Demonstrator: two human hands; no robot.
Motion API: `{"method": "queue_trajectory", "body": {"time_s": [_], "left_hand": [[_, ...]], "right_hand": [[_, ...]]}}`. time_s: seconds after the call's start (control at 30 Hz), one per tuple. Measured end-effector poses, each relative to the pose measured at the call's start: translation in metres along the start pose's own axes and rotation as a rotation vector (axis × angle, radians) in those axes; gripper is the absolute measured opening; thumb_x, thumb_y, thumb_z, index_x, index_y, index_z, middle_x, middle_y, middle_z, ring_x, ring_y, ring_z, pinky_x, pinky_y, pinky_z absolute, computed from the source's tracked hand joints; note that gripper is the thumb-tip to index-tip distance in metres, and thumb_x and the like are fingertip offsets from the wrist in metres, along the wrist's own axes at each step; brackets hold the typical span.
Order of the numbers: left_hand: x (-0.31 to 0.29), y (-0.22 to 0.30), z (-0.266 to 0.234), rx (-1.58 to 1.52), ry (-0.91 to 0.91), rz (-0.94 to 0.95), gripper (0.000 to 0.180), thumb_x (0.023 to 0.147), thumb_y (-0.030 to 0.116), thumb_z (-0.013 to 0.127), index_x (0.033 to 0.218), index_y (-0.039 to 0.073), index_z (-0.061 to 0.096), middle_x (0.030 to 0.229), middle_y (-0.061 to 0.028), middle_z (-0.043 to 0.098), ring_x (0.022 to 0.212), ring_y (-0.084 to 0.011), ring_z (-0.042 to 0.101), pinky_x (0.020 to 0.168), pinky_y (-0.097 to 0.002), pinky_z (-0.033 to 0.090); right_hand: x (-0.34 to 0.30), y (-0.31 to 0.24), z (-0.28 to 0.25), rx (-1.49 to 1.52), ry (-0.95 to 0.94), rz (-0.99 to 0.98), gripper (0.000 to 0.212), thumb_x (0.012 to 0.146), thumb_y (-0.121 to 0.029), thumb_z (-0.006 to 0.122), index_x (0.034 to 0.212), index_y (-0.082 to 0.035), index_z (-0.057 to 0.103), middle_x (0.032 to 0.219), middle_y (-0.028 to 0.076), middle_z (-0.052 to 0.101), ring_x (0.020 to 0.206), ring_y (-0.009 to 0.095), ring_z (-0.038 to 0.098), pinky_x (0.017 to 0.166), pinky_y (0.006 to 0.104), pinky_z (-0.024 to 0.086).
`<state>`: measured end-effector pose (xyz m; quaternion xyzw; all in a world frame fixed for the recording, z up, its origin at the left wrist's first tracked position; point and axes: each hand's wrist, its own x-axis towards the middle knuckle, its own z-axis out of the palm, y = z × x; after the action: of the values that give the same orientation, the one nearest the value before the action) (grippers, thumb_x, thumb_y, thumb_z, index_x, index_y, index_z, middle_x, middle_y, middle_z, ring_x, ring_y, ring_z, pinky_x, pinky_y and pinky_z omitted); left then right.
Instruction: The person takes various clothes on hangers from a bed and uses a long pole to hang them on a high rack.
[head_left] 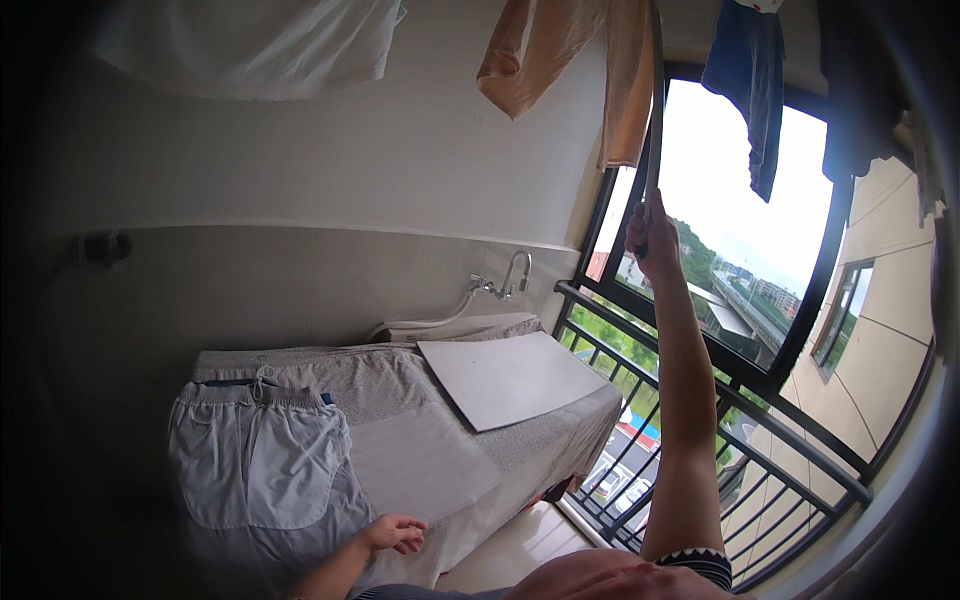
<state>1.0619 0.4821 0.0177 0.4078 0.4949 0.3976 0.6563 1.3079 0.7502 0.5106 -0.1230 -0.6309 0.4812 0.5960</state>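
My right hand [655,240] is raised high in front of the window, its fingers wrapped round a long dark pole [656,110]. The pole runs upward beside tan trousers [626,100] hanging overhead; its top end is out of view, so I cannot tell whether it touches them. Low down, my left hand [396,533] is held out with loosely bent fingers and nothing in it. Nearest to that hand are light grey shorts [262,460] with a drawstring, laid on a patterned grey cloth [400,440] that covers a long surface.
A white board [515,375] lies on the cloth's far part. Behind it, a tap [515,272] with a hose sticks out from the wall. A white garment [260,50] and blue trousers [750,85] hang overhead. At right stand a window frame [735,372] and a dark railing [790,480].
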Motion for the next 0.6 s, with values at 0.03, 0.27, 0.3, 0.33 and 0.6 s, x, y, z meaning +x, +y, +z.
{"method": "queue_trajectory", "body": {"time_s": [0.03, 0.27, 0.3, 0.33, 0.6], "left_hand": [[0.003, 0.001, 0.000, -0.034, 0.030, -0.005, 0.031, 0.084, 0.018, 0.054, 0.111, 0.003, 0.050, 0.090, -0.0075, 0.059, 0.073, -0.0159, 0.061, 0.059, -0.0255, 0.048], [0.009, 0.002, -0.001, -0.230, 0.176, 0.022, 0.033, 0.084, 0.016, 0.053, 0.112, 0.001, 0.046, 0.086, -0.0097, 0.058, 0.071, -0.0201, 0.062, 0.054, -0.0272, 0.049], [0.008, -0.001, -0.005, -0.251, 0.194, 0.026, 0.032, 0.085, 0.016, 0.052, 0.112, 0.001, 0.045, 0.086, -0.0101, 0.058, 0.071, -0.0204, 0.062, 0.053, -0.0276, 0.049], [0.010, -0.003, -0.006, -0.286, 0.199, 0.050, 0.029, 0.085, 0.014, 0.051, 0.110, 0.001, 0.045, 0.087, -0.0106, 0.058, 0.073, -0.0217, 0.062, 0.055, -0.0292, 0.050], [0.008, -0.005, 0.002, -0.282, 0.285, 0.091, 0.029, 0.086, 0.015, 0.051, 0.110, 0.001, 0.044, 0.088, -0.0117, 0.057, 0.074, -0.0241, 0.062, 0.057, -0.0314, 0.050]], "right_hand": [[0.006, 0.003, -0.001, 0.029, -0.029, 0.007, 0.041, 0.084, -0.049, 0.046, 0.070, -0.011, 0.044, 0.050, -0.004, 0.035, 0.037, 0.008, 0.035, 0.035, 0.0238, 0.030], [0.049, -0.003, -0.011, 0.097, -0.154, 0.021, 0.041, 0.084, -0.050, 0.046, 0.071, -0.011, 0.044, 0.050, -0.005, 0.032, 0.039, 0.007, 0.033, 0.037, 0.0232, 0.030], [0.054, -0.002, -0.014, 0.116, -0.171, 0.028, 0.041, 0.084, -0.050, 0.046, 0.071, -0.011, 0.044, 0.050, -0.005, 0.032, 0.039, 0.007, 0.032, 0.037, 0.0229, 0.029], [0.059, -0.002, -0.016, 0.142, -0.185, 0.038, 0.041, 0.084, -0.050, 0.046, 0.071, -0.011, 0.043, 0.050, -0.005, 0.031, 0.039, 0.007, 0.032, 0.037, 0.0225, 0.029], [0.085, 0.006, -0.009, 0.251, -0.335, 0.049, 0.039, 0.086, -0.049, 0.043, 0.071, -0.013, 0.046, 0.048, -0.005, 0.031, 0.038, 0.007, 0.033, 0.035, 0.0225, 0.029]]}}
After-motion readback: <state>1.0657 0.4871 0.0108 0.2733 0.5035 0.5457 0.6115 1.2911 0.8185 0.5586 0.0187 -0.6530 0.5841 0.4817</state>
